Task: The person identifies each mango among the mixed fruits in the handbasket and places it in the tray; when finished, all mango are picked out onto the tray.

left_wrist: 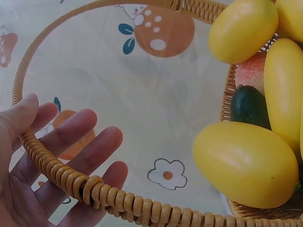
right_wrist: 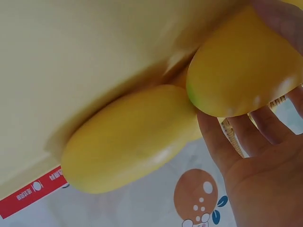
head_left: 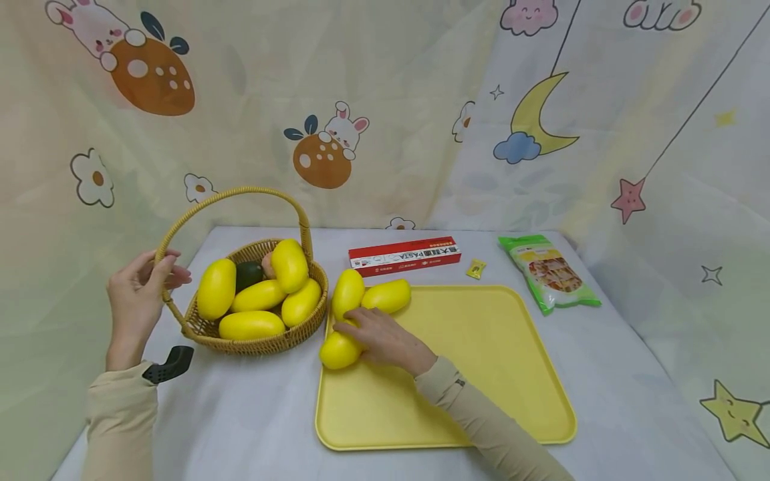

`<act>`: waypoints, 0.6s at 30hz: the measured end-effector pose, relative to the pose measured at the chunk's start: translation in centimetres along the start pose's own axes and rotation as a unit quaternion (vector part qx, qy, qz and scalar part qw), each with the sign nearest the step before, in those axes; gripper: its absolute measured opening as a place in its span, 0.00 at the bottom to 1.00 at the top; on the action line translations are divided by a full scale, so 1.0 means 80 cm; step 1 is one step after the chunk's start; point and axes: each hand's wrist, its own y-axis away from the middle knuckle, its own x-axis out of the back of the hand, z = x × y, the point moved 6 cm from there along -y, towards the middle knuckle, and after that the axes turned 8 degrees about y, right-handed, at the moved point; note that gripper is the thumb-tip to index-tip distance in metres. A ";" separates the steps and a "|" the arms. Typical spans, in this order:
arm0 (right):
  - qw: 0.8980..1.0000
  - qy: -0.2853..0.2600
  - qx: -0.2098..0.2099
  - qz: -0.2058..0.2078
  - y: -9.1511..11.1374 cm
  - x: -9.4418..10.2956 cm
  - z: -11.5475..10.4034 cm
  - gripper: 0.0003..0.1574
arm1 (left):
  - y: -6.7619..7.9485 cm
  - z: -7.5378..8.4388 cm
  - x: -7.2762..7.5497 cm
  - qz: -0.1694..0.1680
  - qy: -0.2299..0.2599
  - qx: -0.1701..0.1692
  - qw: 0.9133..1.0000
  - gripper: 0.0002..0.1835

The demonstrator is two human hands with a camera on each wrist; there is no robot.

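Observation:
A wicker basket (head_left: 259,345) on the left holds several large yellow mangoes (head_left: 251,325), a dark green avocado (left_wrist: 248,106) and a partly hidden pinkish fruit (left_wrist: 251,71). My left hand (head_left: 141,290) holds the left side of the basket's arched handle (left_wrist: 57,172), which runs between thumb and fingers. Over the left edge of a yellow tray (head_left: 457,374), my right hand (head_left: 385,341) grips a mango (right_wrist: 246,61), thumb on one side and fingers on the other. Two more mangoes lie just beyond it at the tray's far left corner, one upright (head_left: 348,292) and one sideways (head_left: 388,296).
Behind the tray lies a red pasta box (head_left: 404,256), with a small yellow wrapped candy (head_left: 476,268) to its right. A green and clear food bag (head_left: 550,272) rests at the back right. A patterned cloth (head_left: 397,133) hangs behind the white table.

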 end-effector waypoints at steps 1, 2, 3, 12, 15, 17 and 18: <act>1.000 0.003 0.002 0.003 0.001 -0.002 0.000 0.37 | 0.000 0.000 0.000 0.000 0.002 -0.001 1.000 0.12; 1.000 0.003 0.003 0.006 0.002 -0.003 -0.001 0.37 | 0.000 0.000 0.000 0.000 0.004 -0.002 1.000 0.12; 1.000 0.003 0.003 0.006 0.002 -0.003 -0.001 0.36 | 0.000 0.001 0.001 -0.001 0.005 -0.003 1.000 0.12; 1.000 -0.001 -0.009 -0.016 0.004 -0.006 0.001 0.37 | -0.001 -0.001 0.000 0.001 -0.003 0.000 1.000 0.15; 1.000 -0.004 -0.010 -0.026 0.003 -0.005 0.002 0.39 | -0.001 -0.001 0.000 0.001 -0.004 0.000 1.000 0.16; 0.999 -0.005 -0.012 -0.034 0.003 -0.004 0.003 0.40 | -0.001 -0.001 0.000 0.001 -0.003 -0.002 1.000 0.17; 0.999 -0.006 -0.012 -0.038 0.003 -0.002 0.003 0.40 | -0.001 -0.002 0.000 0.001 -0.003 -0.002 1.000 0.17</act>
